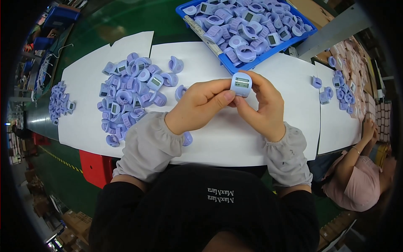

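Note:
A small lavender ring-shaped digital counter (241,84) is held up over the white-covered table, its little grey display facing me. My left hand (201,103) pinches its left side between thumb and fingers. On the other side, the thumb and fingers of my right hand (264,105) are closed on the same counter. A large heap of similar counters (124,96) lies to the left, with a few loose ones beside my left wrist. Its ring part is mostly hidden behind the display and my fingers.
A blue tray (275,52) full of the same counters stands at the far side, by a grey metal post (336,31). Smaller groups lie at the far left (61,103) and right (344,92). A co-worker in pink (357,180) sits at right. A red stool (96,168) stands lower left.

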A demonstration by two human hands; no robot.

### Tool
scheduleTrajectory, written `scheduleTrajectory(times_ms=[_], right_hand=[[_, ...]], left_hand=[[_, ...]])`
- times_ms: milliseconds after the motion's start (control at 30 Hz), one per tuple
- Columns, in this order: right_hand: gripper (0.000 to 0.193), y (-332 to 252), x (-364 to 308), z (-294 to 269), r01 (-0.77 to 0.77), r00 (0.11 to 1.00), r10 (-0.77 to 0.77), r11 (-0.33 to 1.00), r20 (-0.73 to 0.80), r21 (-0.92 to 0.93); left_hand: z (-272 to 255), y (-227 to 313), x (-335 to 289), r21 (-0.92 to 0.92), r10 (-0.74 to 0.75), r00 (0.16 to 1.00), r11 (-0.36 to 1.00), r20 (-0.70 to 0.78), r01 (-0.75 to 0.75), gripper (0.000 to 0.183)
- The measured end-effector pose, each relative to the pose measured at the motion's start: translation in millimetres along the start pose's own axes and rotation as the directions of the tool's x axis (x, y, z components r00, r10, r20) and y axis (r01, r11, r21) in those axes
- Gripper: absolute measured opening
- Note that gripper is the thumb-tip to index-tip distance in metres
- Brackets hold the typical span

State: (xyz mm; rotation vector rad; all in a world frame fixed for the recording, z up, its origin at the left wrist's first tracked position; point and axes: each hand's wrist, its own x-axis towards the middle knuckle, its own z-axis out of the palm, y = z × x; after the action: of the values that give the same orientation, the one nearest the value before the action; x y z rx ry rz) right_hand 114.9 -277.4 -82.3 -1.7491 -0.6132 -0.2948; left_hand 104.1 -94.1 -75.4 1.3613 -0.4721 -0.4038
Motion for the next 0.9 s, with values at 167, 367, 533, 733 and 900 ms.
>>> scheduleTrajectory(times_ms=[167,367,533,733,900], right_hand=[[0.045,-1,2,-19,-0.041,0.999,0.042,0.995,0.013,-0.094],[0.043,36,18,-131,-0.390,0.867,0.055,0.693,-0.495,-0.607],[0.049,42,21,-147,-0.449,0.722,-0.280,0.506,-0.633,-0.736],[0.032,15,23,-73,0.045,0.880,-0.329,0.775,-0.343,-0.631],[0.028,-2,14,-27,0.307,0.950,-0.306,0.891,0.059,-0.335]], left_hand=[[7,4,-2,0.039,0.035,0.969,0.999,-0.246,-0.026,0.027],[-48,45,-16,0.715,0.058,0.861,0.586,-0.506,0.381,0.017],[-50,53,-30,0.797,-0.077,0.860,0.341,-0.505,0.498,0.026],[-46,32,-33,0.901,-0.092,0.915,0.159,-0.393,0.403,0.035],[-38,24,-28,0.944,-0.057,0.952,0.123,-0.301,0.306,0.035]])
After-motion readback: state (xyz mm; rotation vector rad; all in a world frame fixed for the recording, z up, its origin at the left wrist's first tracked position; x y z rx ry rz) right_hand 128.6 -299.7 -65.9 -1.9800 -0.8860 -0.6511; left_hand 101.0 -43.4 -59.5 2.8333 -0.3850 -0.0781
